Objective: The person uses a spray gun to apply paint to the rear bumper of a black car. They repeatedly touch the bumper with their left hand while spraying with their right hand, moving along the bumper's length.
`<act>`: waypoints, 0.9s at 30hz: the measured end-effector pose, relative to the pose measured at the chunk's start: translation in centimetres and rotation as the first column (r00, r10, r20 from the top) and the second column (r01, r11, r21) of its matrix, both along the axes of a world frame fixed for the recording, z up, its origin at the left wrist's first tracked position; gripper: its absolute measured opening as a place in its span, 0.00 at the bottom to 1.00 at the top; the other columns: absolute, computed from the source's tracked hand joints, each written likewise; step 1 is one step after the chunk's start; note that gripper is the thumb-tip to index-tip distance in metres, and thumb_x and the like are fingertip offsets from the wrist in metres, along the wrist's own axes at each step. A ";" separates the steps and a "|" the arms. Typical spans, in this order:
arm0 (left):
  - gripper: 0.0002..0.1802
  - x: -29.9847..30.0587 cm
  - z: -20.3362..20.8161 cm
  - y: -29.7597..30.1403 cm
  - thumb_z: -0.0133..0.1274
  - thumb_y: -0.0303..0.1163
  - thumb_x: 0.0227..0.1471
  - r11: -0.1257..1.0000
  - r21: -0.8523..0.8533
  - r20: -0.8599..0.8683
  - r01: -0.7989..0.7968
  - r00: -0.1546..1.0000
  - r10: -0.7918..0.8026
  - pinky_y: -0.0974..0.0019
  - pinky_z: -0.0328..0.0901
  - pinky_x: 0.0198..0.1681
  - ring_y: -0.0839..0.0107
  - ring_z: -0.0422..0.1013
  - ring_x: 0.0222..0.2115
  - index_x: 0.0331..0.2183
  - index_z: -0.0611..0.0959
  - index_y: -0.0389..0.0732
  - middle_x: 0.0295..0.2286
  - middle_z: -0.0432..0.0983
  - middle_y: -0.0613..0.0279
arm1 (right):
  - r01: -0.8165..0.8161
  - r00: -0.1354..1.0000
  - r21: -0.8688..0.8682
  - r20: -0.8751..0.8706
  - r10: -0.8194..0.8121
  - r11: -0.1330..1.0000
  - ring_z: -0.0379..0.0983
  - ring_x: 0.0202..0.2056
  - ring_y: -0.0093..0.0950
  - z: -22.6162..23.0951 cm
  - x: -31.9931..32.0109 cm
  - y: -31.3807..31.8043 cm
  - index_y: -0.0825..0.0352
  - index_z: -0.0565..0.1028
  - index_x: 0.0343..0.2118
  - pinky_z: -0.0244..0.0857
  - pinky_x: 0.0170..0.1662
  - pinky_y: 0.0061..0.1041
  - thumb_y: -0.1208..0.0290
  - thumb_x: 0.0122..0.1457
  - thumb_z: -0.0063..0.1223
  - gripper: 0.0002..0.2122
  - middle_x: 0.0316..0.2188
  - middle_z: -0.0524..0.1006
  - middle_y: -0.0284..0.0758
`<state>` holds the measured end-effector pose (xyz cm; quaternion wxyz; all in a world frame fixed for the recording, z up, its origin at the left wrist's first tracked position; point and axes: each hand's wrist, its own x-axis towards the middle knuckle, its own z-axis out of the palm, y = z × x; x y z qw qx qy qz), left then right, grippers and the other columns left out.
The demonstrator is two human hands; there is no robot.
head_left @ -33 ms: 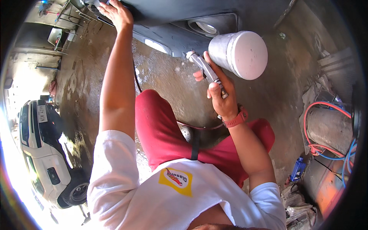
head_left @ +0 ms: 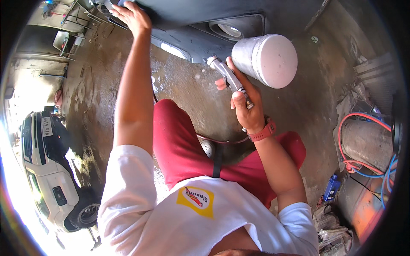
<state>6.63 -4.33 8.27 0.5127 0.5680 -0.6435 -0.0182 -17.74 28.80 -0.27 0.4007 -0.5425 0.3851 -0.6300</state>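
My right hand [head_left: 244, 102] is shut on the handle of a metal spray gun [head_left: 226, 73], held up in front of me. The gun's grey cup with a white lid [head_left: 267, 59] sits at its top right. A red band is on that wrist. My left hand [head_left: 133, 18] reaches far up, fingers spread, and rests flat on a dark car body panel [head_left: 205, 12]. Just below that panel a round lamp [head_left: 229, 30] sits in a recess, close to the gun's nozzle. I crouch in red shorts and a white shirt.
A white car [head_left: 47, 170] stands at the left in bright sun. Red and blue hoses [head_left: 354, 164] coil at the right by a grey cylinder [head_left: 363, 141]. A blue bottle [head_left: 331, 188] and crumpled paper lie lower right. A thin hose [head_left: 222, 141] runs across my lap over stained concrete floor.
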 end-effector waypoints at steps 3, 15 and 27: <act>0.52 -2.7 -7.0 3.7 0.28 0.62 0.73 0.998 -0.060 -0.112 0.019 0.993 -0.026 0.47 0.30 0.79 0.41 0.24 0.76 0.74 0.31 0.32 0.75 0.19 0.35 | -0.015 0.999 0.030 0.033 0.015 0.999 0.79 0.40 0.17 -0.2 0.1 0.2 0.67 0.61 0.75 0.68 0.29 0.17 0.37 0.73 0.43 0.40 0.46 0.85 0.37; 0.61 -10.0 -21.3 12.2 0.35 0.68 0.69 0.959 0.263 0.041 0.104 0.992 -0.119 0.38 0.29 0.77 0.28 0.24 0.74 0.72 0.33 0.22 0.72 0.21 0.21 | -0.046 0.995 0.121 0.090 0.035 0.992 0.76 0.40 0.19 -1.2 -1.0 -1.8 0.63 0.66 0.73 0.71 0.48 0.25 0.47 0.74 0.51 0.32 0.40 0.84 0.33; 0.66 -4.8 -12.7 5.6 0.32 0.75 0.65 0.950 -0.265 0.283 0.163 0.955 -0.085 0.36 0.27 0.77 0.28 0.25 0.75 0.72 0.37 0.20 0.71 0.26 0.17 | 0.008 0.996 0.194 0.083 -0.025 0.981 0.78 0.38 0.19 -2.0 -1.8 -2.3 0.56 0.66 0.74 0.70 0.39 0.22 0.50 0.77 0.48 0.28 0.39 0.86 0.33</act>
